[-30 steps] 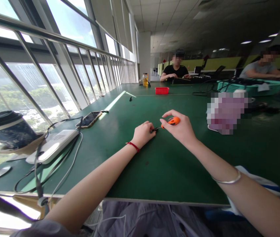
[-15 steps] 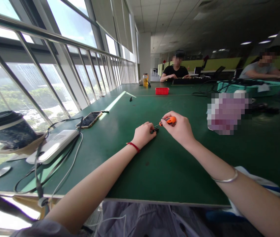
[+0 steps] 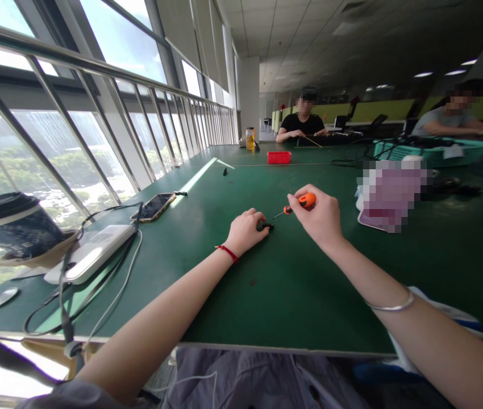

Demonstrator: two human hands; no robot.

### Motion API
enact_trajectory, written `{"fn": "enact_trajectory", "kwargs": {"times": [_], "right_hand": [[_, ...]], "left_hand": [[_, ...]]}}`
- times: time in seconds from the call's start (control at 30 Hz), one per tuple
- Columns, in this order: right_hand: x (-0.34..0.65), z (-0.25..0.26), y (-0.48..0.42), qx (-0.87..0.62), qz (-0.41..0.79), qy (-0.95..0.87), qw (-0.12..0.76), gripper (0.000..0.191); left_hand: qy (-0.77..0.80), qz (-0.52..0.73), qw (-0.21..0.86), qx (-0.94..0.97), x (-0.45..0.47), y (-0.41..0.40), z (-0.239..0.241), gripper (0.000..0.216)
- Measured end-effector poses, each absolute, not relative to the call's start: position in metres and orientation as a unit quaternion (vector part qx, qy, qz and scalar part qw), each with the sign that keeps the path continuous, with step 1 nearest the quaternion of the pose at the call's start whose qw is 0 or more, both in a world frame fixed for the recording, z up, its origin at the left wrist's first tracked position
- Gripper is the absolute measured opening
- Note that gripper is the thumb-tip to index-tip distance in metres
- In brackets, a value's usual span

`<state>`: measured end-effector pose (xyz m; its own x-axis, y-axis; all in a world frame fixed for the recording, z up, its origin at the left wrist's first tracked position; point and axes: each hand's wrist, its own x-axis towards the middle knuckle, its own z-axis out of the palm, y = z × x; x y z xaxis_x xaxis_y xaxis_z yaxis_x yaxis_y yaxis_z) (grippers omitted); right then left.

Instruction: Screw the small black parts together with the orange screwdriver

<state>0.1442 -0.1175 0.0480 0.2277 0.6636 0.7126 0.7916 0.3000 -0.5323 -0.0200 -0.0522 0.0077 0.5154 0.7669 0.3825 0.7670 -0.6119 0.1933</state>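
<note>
My left hand [image 3: 246, 229] rests on the green table [image 3: 207, 301], its fingers closed on a small black part [image 3: 267, 225] whose near end is hidden by the fingers. To the right, my right hand [image 3: 320, 218] grips an orange and black screwdriver [image 3: 306, 201] by its handle. The screwdriver's thin shaft slants down to the left. Its tip is a little above and to the right of the black part, apart from it.
A red tray [image 3: 279, 158] and a small black piece [image 3: 225, 171] lie farther back. At left are a phone [image 3: 154, 207], a white device [image 3: 96, 253] with cables and a cup [image 3: 15, 224]. A teal basket [image 3: 471, 152] stands at right. Two people [image 3: 303, 122] sit beyond.
My right hand has drawn the screwdriver up and right, away from the black part. My left hand has barely moved. The person opposite now holds a thin yellow strip lower.
</note>
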Motion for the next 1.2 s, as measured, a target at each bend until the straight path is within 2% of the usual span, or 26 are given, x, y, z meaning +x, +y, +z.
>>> {"fn": "enact_trajectory", "kwargs": {"times": [0.17, 0.43, 0.57, 0.7, 0.93, 1.2], "right_hand": [[0.148, 0.043, -0.110, -0.588, -0.055, -0.652, 0.476, 0.027], [0.156, 0.019, -0.092, -0.638, 0.010, -0.712, 0.293, 0.017], [0.157, 0.007, -0.084, -0.638, 0.016, -0.729, 0.248, 0.019], [0.155, 0.005, -0.081, -0.622, 0.015, -0.743, 0.247, 0.025], [0.151, 0.008, -0.079, -0.613, -0.013, -0.751, 0.243, 0.021], [0.153, 0.009, -0.078, -0.607, -0.008, -0.758, 0.238, 0.021]], "left_hand": [[-0.415, -0.234, 0.009, -0.879, -0.020, -0.050, 0.007, 0.020], [-0.406, -0.225, 0.009, -0.886, -0.019, -0.049, 0.007, 0.019], [-0.403, -0.236, 0.006, -0.884, -0.019, -0.050, 0.009, 0.016], [-0.393, -0.268, 0.000, -0.880, -0.017, -0.055, 0.012, 0.015], [-0.368, -0.321, -0.044, -0.872, -0.017, -0.055, 0.007, 0.008], [-0.401, -0.316, -0.102, -0.854, -0.019, -0.049, 0.005, 0.010]]}}
